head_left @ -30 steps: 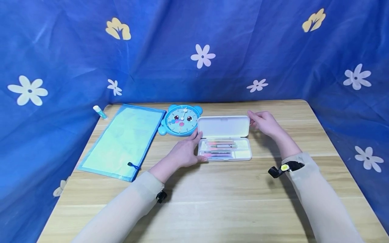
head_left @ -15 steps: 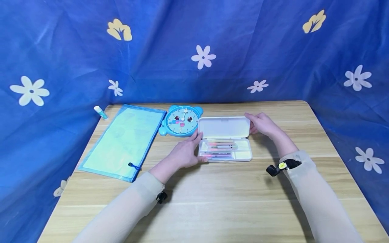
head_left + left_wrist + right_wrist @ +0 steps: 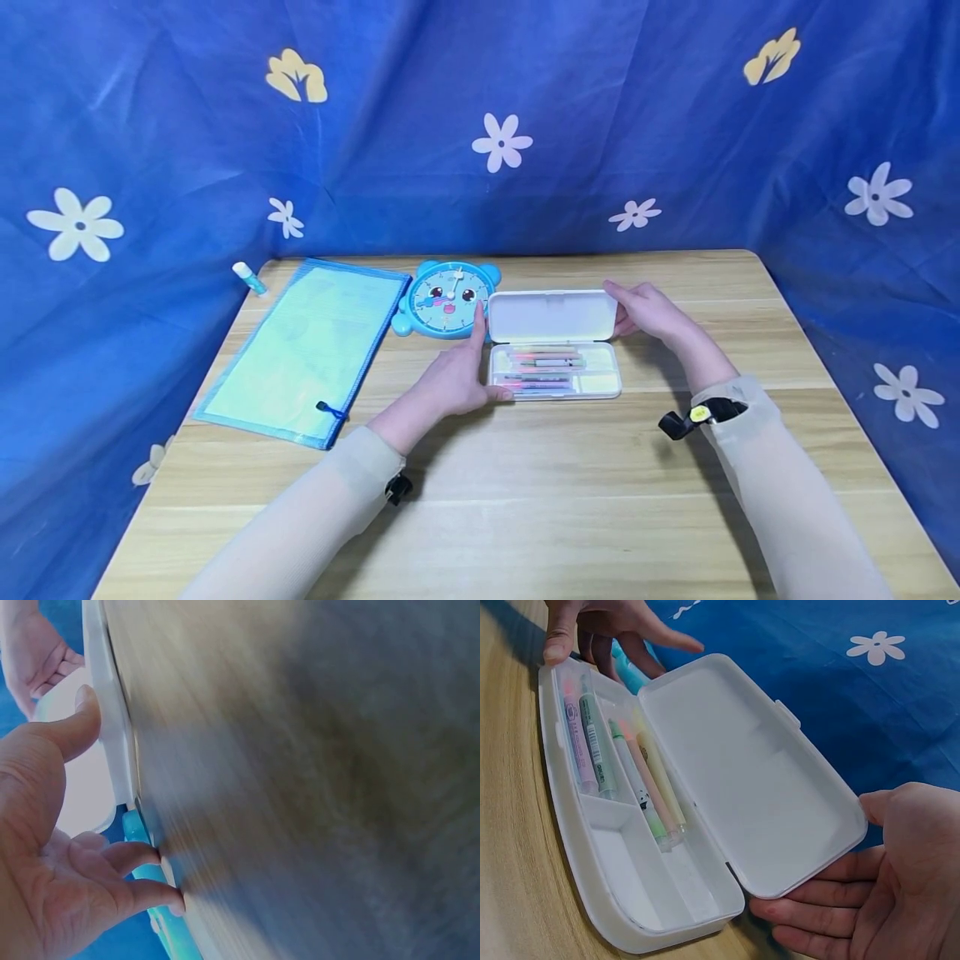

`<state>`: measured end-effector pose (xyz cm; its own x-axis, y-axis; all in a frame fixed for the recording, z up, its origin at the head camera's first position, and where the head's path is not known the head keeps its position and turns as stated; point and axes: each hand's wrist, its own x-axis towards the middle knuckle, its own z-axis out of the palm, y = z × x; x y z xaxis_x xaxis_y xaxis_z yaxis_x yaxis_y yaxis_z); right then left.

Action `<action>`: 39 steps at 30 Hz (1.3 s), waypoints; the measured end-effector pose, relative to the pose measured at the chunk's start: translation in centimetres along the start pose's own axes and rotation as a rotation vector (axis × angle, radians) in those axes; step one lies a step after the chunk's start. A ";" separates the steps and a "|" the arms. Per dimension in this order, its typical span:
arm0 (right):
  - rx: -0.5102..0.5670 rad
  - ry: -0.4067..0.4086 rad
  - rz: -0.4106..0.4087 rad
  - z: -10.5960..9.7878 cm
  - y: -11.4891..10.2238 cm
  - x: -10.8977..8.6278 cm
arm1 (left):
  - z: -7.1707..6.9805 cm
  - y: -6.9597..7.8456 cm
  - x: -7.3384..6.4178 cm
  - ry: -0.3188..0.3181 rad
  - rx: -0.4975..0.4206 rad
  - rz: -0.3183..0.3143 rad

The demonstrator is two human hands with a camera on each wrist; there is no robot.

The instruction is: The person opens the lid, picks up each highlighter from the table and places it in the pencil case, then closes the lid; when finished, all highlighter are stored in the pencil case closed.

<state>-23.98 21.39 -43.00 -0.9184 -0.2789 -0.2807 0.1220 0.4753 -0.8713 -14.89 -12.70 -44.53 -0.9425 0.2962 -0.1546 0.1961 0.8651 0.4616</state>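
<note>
A white pencil case (image 3: 597, 382) lies on the table with its lid (image 3: 551, 317) raised and tipped back. Several highlighters and pens (image 3: 646, 780) are in its compartments, at the left end. My left hand (image 3: 453, 375) holds the case's left end, thumb on the front corner and the lower fingers round the back, index finger pointing up and away. At the lid's right end is my right hand (image 3: 651, 310), its thumb on the edge and fingers behind and beneath it. A blue clock with a cartoon face (image 3: 448, 315) stands just behind my left fingers.
On the left lies a light-blue mesh zip pouch (image 3: 307, 350) with a dark pull cord. A glue stick (image 3: 249, 278) is at the table's far left edge. Blue flowered cloth (image 3: 570, 192) hangs behind the wooden table (image 3: 555, 500).
My left index finger has lifted off the lid's left edge and straightened. My right hand has shifted slightly left along the lid's right end. The case has hardly moved.
</note>
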 end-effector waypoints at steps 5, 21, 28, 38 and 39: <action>-0.002 -0.016 -0.030 -0.1 0.0 -0.5 | -0.2 0.1 0.0 0.001 -0.008 0.014; 0.053 -0.113 -0.129 -0.2 0.9 -2.2 | 0.3 -0.3 -0.2 0.055 -0.044 0.033; 0.036 -0.152 -0.144 -0.3 1.2 -3.0 | 0.5 -0.7 -0.5 0.092 -0.045 0.105; -0.043 -0.156 -0.195 -0.4 2.0 -4.3 | -0.2 -0.9 -0.7 0.088 -0.211 0.143; -0.043 -0.159 -0.201 -0.4 2.0 -4.5 | -0.4 -0.8 -0.7 0.095 -0.235 0.151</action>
<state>-19.76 23.95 -43.32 -0.8512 -0.4979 -0.1661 -0.0768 0.4313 -0.8990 -14.54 -13.79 -44.48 -0.9307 0.3657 0.0084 0.2785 0.6938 0.6642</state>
